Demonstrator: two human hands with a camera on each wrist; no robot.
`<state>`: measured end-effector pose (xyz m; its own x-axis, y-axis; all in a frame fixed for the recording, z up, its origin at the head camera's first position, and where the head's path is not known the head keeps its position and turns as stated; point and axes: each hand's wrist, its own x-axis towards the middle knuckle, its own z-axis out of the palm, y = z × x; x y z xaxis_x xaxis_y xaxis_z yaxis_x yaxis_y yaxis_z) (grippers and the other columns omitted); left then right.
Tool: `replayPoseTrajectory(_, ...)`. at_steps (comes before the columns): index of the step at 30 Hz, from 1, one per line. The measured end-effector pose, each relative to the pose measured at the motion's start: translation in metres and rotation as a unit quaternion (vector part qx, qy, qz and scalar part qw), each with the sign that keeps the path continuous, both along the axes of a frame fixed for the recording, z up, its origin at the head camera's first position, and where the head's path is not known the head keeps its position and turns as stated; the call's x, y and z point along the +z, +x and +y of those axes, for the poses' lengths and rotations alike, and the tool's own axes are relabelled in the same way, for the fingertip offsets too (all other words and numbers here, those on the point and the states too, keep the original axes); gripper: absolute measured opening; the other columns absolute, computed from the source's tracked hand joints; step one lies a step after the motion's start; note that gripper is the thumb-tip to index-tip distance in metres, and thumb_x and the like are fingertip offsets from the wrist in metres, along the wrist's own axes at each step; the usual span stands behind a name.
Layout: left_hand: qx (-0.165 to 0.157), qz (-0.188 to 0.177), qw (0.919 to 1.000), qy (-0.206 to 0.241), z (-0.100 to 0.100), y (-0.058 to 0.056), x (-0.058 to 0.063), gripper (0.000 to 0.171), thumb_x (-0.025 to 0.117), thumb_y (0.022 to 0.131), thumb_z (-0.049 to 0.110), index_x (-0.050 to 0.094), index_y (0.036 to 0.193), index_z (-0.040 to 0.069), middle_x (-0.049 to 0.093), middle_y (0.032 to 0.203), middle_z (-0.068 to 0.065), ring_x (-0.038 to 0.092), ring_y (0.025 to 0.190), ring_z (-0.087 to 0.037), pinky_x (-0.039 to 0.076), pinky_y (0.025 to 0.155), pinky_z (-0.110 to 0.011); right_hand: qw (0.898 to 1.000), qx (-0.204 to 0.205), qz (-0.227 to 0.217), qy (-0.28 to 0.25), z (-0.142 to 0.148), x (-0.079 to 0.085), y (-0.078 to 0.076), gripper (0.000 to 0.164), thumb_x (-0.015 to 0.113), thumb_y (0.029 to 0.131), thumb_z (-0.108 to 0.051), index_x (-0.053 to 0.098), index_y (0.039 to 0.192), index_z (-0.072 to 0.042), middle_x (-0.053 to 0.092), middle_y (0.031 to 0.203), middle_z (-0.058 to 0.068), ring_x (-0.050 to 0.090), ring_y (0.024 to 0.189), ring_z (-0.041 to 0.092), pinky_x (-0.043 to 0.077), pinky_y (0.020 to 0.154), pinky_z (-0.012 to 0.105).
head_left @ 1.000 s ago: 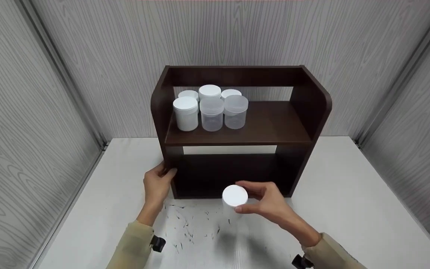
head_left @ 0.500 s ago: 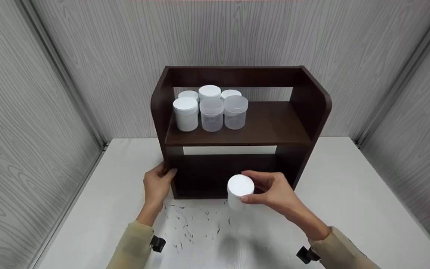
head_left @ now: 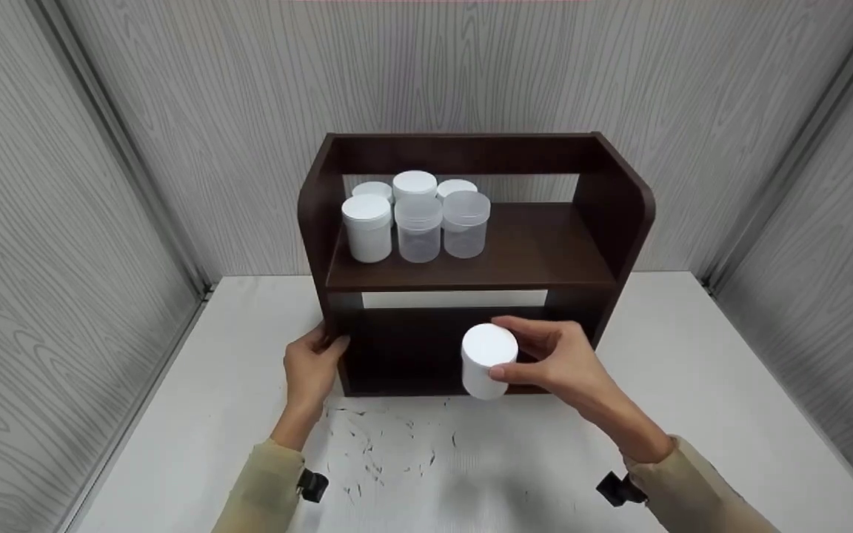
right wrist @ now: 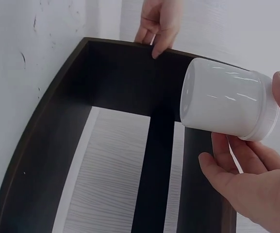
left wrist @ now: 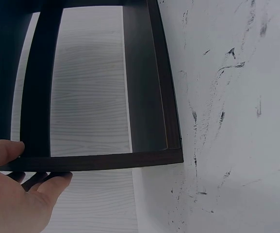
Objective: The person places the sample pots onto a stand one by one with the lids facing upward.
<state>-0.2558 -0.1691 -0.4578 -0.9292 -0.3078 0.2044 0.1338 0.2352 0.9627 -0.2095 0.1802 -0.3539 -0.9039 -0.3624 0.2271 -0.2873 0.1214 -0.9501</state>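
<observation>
In the head view a dark brown two-tier shelf (head_left: 545, 252) stands on the white table. My left hand (head_left: 312, 366) grips the front edge of its left side panel, thumb inside and fingers outside, as the left wrist view also shows. My right hand (head_left: 563, 363) pinches a white lidded jar (head_left: 487, 363) between thumb and fingers, upright, in front of the lower tier. On the upper tier's left half stand a white jar (head_left: 368, 229) and two translucent jars (head_left: 419, 233) in front. Behind them, partly hidden, are more white-lidded jars (head_left: 415, 181).
The white table (head_left: 693, 385) bears dark scuff marks (head_left: 375, 451) before the shelf. Grey wood-grain walls (head_left: 426, 66) rise at the back and on both sides. The shelf's right side panel (head_left: 623, 200) stands close beyond my right hand.
My right hand has moved up and to the right with the white jar, from near the table in front of the shelf to before the lower tier. My left hand keeps its place.
</observation>
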Motion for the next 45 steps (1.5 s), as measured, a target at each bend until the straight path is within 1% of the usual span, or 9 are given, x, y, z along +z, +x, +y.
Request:
replayPoseTrajectory(5, 0.008, -0.004, 1.0000, 0.001, -0.001, 0.000, 0.001, 0.045, 0.070, 0.099, 0.009, 0.062, 0.141, -0.007, 0.069, 0.131, -0.024, 0.068, 0.120, -0.033, 0.055, 0.089, -0.020, 1.000, -0.017, -0.004, -0.005, 0.004, 0.013, -0.003, 0.061, 0.093, 0.077, -0.004, 0.070, 0.134, 0.001, 0.073, 0.128, 0.014, 0.069, 0.121, 0.026, 0.055, 0.104, 0.038)
replayPoseTrajectory(12, 0.012, -0.009, 0.9999, 0.004, 0.000, -0.001, 0.001, 0.045, 0.071, 0.098, 0.008, 0.063, 0.139, -0.007, 0.069, 0.130, -0.025, 0.068, 0.119, -0.033, 0.055, 0.089, -0.019, 0.999, -0.042, 0.011, 0.000, 0.009, 0.034, -0.009, 0.060, 0.092, 0.078, -0.003, 0.071, 0.134, -0.001, 0.074, 0.126, 0.013, 0.069, 0.120, 0.024, 0.056, 0.101, 0.033)
replayPoseTrajectory(21, 0.010, -0.008, 0.9999, 0.008, 0.001, -0.001, 0.002, 0.046, 0.072, 0.098, 0.009, 0.062, 0.140, -0.007, 0.069, 0.130, -0.024, 0.069, 0.119, -0.033, 0.055, 0.088, -0.019, 0.997, -0.080, 0.024, 0.001, 0.015, 0.064, -0.023, 0.061, 0.093, 0.078, -0.005, 0.071, 0.134, -0.001, 0.075, 0.121, 0.012, 0.075, 0.101, 0.023, 0.062, 0.088, 0.031)
replayPoseTrajectory(25, -0.002, -0.001, 1.0000, 0.007, 0.001, 0.000, 0.001, 0.045, 0.070, 0.100, 0.009, 0.061, 0.141, -0.007, 0.068, 0.131, -0.025, 0.068, 0.119, -0.034, 0.055, 0.089, -0.019, 0.996, -0.088, 0.026, -0.010, 0.017, 0.074, -0.031, 0.062, 0.093, 0.079, -0.006, 0.069, 0.136, 0.000, 0.075, 0.121, 0.011, 0.075, 0.099, 0.023, 0.062, 0.088, 0.031)
replayPoseTrajectory(29, -0.013, 0.005, 0.9999, 0.003, 0.000, 0.001, 0.001, 0.044, 0.068, 0.101, 0.008, 0.060, 0.142, -0.008, 0.067, 0.132, -0.027, 0.069, 0.118, -0.035, 0.057, 0.089, -0.020, 0.995, -0.091, 0.024, -0.020, 0.019, 0.079, -0.041, 0.063, 0.093, 0.080, -0.007, 0.068, 0.138, -0.001, 0.075, 0.122, 0.011, 0.074, 0.099, 0.023, 0.061, 0.089, 0.032)
replayPoseTrajectory(34, -0.009, 0.004, 0.9999, 0.005, 0.000, 0.001, 0.001, 0.044, 0.068, 0.101, 0.008, 0.060, 0.141, -0.008, 0.067, 0.132, -0.026, 0.068, 0.119, -0.034, 0.056, 0.089, -0.019, 0.994, -0.103, 0.022, -0.024, 0.022, 0.082, -0.059, 0.062, 0.094, 0.081, -0.010, 0.069, 0.137, -0.002, 0.076, 0.118, 0.010, 0.071, 0.101, 0.022, 0.060, 0.089, 0.030)
replayPoseTrajectory(37, -0.005, 0.005, 0.9999, 0.008, -0.001, 0.000, 0.001, 0.044, 0.069, 0.100, 0.007, 0.061, 0.140, -0.008, 0.067, 0.132, -0.026, 0.068, 0.120, -0.033, 0.055, 0.088, -0.017, 0.993, -0.117, 0.027, -0.022, 0.023, 0.083, -0.069, 0.061, 0.095, 0.080, -0.014, 0.071, 0.135, -0.003, 0.076, 0.115, 0.008, 0.069, 0.101, 0.021, 0.058, 0.089, 0.028)
replayPoseTrajectory(41, -0.003, 0.005, 0.9999, 0.009, -0.001, 0.000, 0.001, 0.044, 0.070, 0.099, 0.007, 0.061, 0.140, -0.008, 0.068, 0.132, -0.025, 0.067, 0.120, -0.033, 0.054, 0.087, -0.017, 0.990, -0.135, 0.028, -0.020, 0.021, 0.085, -0.080, 0.062, 0.096, 0.079, -0.016, 0.071, 0.135, -0.003, 0.076, 0.120, 0.007, 0.066, 0.107, 0.020, 0.055, 0.094, 0.029)
replayPoseTrajectory(45, -0.002, 0.001, 1.0000, 0.004, 0.000, 0.001, 0.002, 0.046, 0.070, 0.099, 0.008, 0.061, 0.141, -0.007, 0.068, 0.133, -0.024, 0.067, 0.122, -0.033, 0.054, 0.089, -0.018, 0.987, -0.158, 0.020, -0.030, 0.018, 0.086, -0.093, 0.062, 0.096, 0.078, -0.015, 0.071, 0.134, -0.001, 0.077, 0.119, 0.009, 0.066, 0.110, 0.019, 0.054, 0.096, 0.028)
